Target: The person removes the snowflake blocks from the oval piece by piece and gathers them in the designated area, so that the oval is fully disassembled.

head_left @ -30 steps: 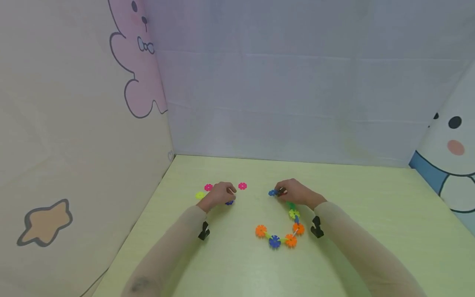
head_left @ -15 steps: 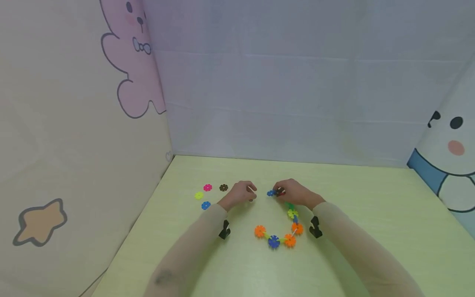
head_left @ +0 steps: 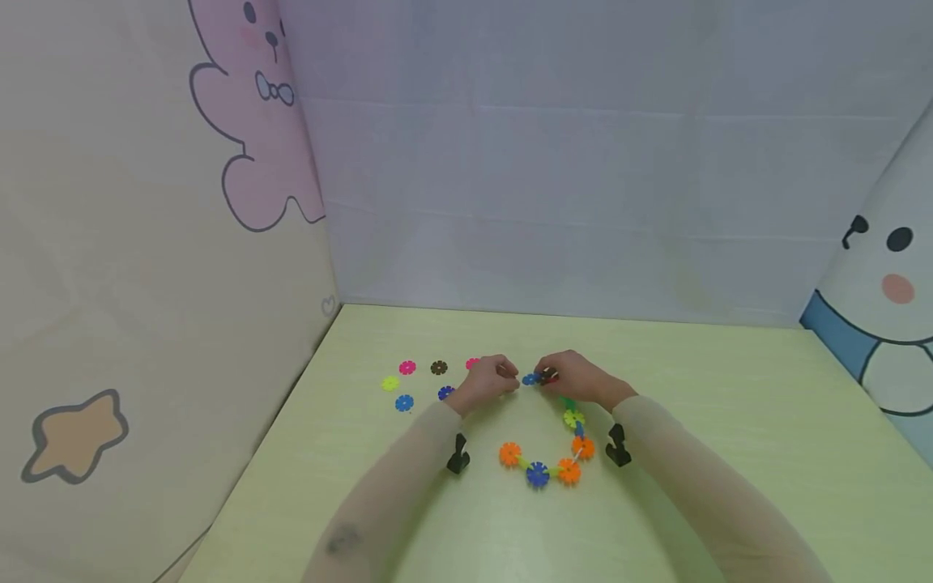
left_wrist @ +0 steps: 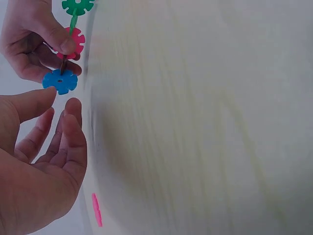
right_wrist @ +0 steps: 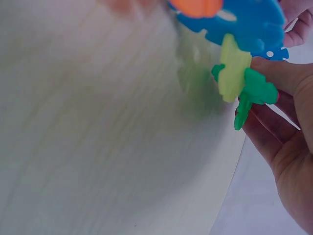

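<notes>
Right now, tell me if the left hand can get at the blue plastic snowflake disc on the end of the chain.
Probably yes. The left hand is open beside the blue plastic snowflake disc, nothing between them; the right hand pinches the chain just behind it, leaving its near edge free.

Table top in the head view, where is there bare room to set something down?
The table is bare right of the right hand, out to its right edge, and along the back wall. The near strip between the forearms is free too. It is crowded at the loose discs beside the left hand and around the disc chain.
</notes>
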### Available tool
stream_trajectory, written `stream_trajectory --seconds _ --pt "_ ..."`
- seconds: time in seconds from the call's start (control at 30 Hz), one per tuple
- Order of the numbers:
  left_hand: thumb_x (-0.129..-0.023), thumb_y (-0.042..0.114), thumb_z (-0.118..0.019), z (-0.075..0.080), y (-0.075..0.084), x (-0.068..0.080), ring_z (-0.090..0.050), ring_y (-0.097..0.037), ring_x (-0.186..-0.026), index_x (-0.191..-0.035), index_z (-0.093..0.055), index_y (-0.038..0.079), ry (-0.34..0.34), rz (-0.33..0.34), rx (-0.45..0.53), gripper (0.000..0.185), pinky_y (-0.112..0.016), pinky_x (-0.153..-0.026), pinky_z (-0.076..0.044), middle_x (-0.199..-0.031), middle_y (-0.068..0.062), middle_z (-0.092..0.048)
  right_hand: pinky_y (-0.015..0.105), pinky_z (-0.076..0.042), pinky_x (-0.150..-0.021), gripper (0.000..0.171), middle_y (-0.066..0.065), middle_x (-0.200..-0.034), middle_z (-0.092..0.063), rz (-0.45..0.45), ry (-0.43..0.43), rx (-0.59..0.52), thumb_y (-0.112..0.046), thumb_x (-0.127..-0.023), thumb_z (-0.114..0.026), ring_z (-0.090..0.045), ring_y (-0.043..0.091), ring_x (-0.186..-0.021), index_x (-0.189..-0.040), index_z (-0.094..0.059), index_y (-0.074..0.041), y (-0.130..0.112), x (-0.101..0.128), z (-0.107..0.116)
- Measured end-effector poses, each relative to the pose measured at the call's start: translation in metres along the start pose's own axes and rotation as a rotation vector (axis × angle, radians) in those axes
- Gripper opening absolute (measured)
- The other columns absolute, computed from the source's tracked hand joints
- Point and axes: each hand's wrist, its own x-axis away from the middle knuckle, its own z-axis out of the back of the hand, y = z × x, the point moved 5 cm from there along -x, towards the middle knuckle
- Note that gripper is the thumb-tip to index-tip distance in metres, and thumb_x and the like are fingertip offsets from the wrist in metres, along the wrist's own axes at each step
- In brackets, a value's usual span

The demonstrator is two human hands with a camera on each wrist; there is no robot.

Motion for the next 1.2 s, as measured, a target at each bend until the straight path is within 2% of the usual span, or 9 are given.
stream_trajectory --seconds 0.33,0.57,0.83,1.03,1.2 --pt "-0.085 0.009 -0.068 -0.009 0.006 -0.001 -0.059 -0.015 -0.075 -0.096 -0.064 0.004 0.002 -0.04 0.007 0.014 -0.027 -0.066 -0.049 -0.089 -0.004 -0.064 0.039 -0.051 -0.084 0.018 0.005 -0.102 -0.067 0.045 0.008 -0.01 -0.006 -0.086 -0.069 -0.064 0.023 -0.095 -0.104 -0.068 -0.007 -0.006 0.003 0.001" --pt "-0.085 0.006 -0.068 -0.011 0.009 0.0 -0.057 -0.014 -0.073 -0.093 -0.064 0.004 0.031 -0.033 -0.003 0.01 -0.025 -0.065 -0.048 -0.086 -0.004 -0.064 0.038 -0.052 -0.082 0.018 0.006 -0.1 -0.068 0.076 0.02 -0.008 -0.004 -0.085 -0.069 -0.065 0.023 -0.093 -0.102 -0.068 -0.007 -0.009 0.003 0.001" --pt "-0.086 0.006 -0.067 -0.01 0.01 0.004 -0.055 -0.014 -0.074 -0.091 -0.065 0.003 0.058 -0.045 -0.039 0.007 -0.025 -0.066 -0.047 -0.086 -0.004 -0.064 0.036 -0.052 -0.078 0.03 0.006 -0.102 -0.067 0.029 0.022 0.0 -0.01 -0.086 -0.07 -0.063 0.02 -0.088 -0.113 -0.064 -0.001 -0.001 0.004 -0.003" --pt "-0.085 0.006 -0.068 -0.012 0.011 0.002 -0.055 -0.014 -0.076 -0.089 -0.066 0.005 0.07 -0.044 -0.074 0.005 -0.026 -0.072 -0.047 -0.084 -0.003 -0.064 0.036 -0.051 -0.079 0.023 0.003 -0.098 -0.067 0.036 0.015 0.001 -0.011 -0.087 -0.069 -0.063 0.019 -0.088 -0.109 -0.067 -0.005 0.0 0.004 -0.004" --pt "-0.083 0.007 -0.072 -0.016 0.011 -0.003 -0.055 -0.012 -0.073 -0.085 -0.066 0.008 0.105 -0.05 -0.105 0.006 -0.023 -0.069 -0.047 -0.079 0.001 -0.063 0.036 -0.051 -0.079 0.022 0.003 -0.098 -0.067 0.042 0.019 -0.019 -0.011 -0.087 -0.069 -0.063 0.018 -0.088 -0.107 -0.067 -0.005 -0.004 0.004 -0.003"
